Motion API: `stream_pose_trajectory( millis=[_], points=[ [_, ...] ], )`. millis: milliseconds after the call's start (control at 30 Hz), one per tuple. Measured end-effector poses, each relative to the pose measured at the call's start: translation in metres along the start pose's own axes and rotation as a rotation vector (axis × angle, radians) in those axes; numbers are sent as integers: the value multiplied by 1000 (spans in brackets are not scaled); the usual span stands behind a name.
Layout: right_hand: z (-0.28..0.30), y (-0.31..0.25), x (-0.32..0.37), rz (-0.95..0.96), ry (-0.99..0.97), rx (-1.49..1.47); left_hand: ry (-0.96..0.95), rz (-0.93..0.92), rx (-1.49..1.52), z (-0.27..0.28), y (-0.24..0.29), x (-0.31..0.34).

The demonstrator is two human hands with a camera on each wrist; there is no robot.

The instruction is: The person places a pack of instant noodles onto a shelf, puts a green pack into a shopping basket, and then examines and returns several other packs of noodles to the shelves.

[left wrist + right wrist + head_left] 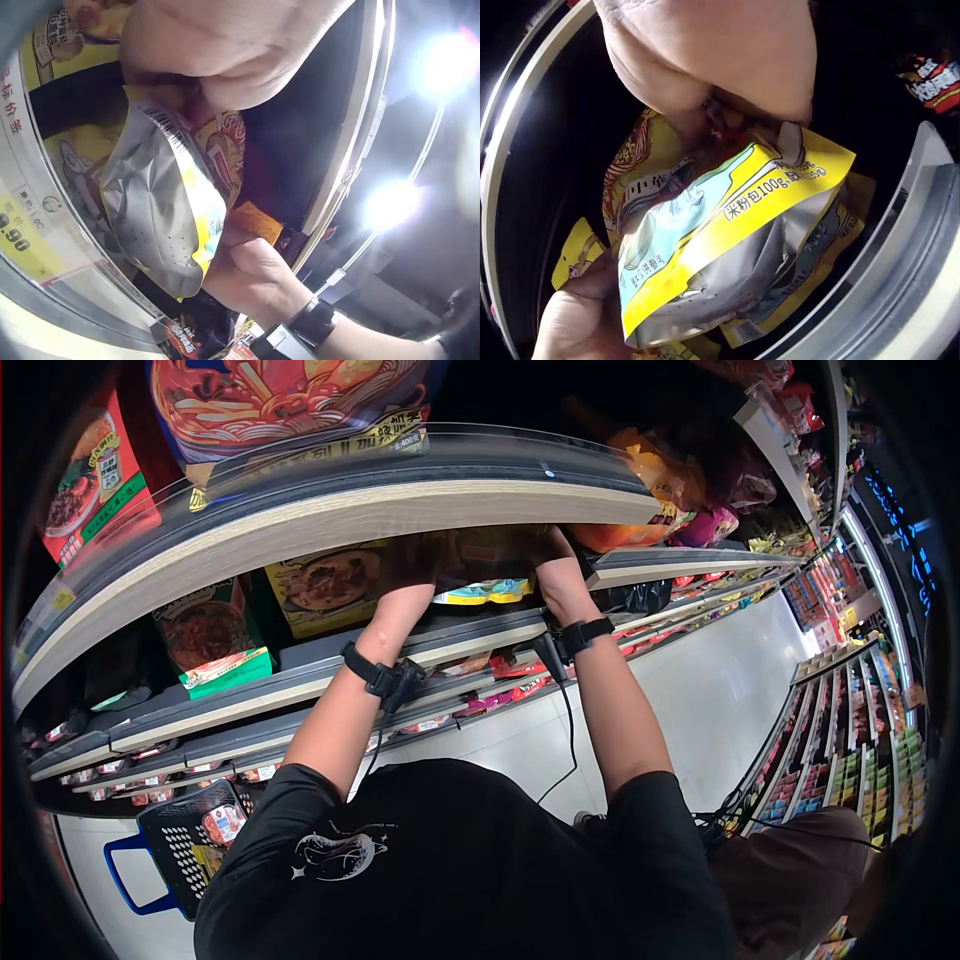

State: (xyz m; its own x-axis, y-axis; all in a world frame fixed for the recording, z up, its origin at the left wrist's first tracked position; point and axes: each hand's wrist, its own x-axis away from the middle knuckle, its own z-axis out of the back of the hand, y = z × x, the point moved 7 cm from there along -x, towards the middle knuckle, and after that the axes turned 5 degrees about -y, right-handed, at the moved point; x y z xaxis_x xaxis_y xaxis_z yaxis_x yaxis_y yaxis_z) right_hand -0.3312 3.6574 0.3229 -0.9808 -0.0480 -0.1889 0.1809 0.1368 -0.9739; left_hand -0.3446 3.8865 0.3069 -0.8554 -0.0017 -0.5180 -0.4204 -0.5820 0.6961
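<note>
Inside the shelf, both hands grip a yellow and light-blue bag of rice noodles [485, 594] from opposite sides. My left hand [408, 568] is at its left end, and my right hand [556, 565] at its right end, both in shadow under the upper shelf. In the left wrist view, the silver, crinkled bottom of the bag [154, 206] faces out, with the left hand [225, 49] above it and the right hand [251, 277] at its far end. The right wrist view shows the bag's printed yellow edge [769, 199]; fingertips are partly hidden behind it.
The upper shelf's board [330, 510] overhangs the hands. To the left stand a yellow noodle packet [330, 585] and a green packet [215, 640]. Another similar bag [810, 262] lies behind the held one. A dark shopping basket [185, 840] with packages is at the lower left.
</note>
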Motion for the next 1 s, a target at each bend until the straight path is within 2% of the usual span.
stream_pose_trajectory(
  millis=[33, 167, 233, 300, 367, 433, 500, 533, 633, 733, 833, 900, 967, 1000],
  points=[
    [-2, 0, -2, 5, 1, 34, -57, 74, -24, -3, -5, -2],
    [7, 12, 0, 96, 57, 50, 28, 3, -18, -1, 1, 6],
    [6, 11, 8, 100, 6, 253, -93, 37, -81, -5, 0, 10],
    [13, 16, 13, 85, -4, 294, -127, 35, -104, -13, -11, 24],
    [20, 12, 24, 43, 0, 638, -163, 24, -129, -17, -15, 30],
    [24, 10, 31, 68, 64, 716, -369, 243, -143, -27, -29, 35],
    [23, 4, 37, 181, 103, 843, -359, 242, -141, -22, -17, 39],
    [25, 7, 39, 314, 129, 870, -334, 246, -133, -16, -10, 39],
    [15, -6, 53, 403, 124, 863, -426, 324, -212, -9, 7, 46],
    [13, -5, 62, 345, 101, 887, -485, 222, -285, -19, 5, 54],
    [14, -6, 77, 370, 113, 899, -546, 300, -266, -19, 7, 54],
    [23, -5, 96, 331, 203, 671, -543, 296, -286, -22, 5, 53],
    [28, 15, 113, 257, 123, 378, -532, 311, -309, -19, 6, 54],
    [22, 4, 129, 229, 66, 460, -531, 295, -333, -19, 11, 53]
  ],
)
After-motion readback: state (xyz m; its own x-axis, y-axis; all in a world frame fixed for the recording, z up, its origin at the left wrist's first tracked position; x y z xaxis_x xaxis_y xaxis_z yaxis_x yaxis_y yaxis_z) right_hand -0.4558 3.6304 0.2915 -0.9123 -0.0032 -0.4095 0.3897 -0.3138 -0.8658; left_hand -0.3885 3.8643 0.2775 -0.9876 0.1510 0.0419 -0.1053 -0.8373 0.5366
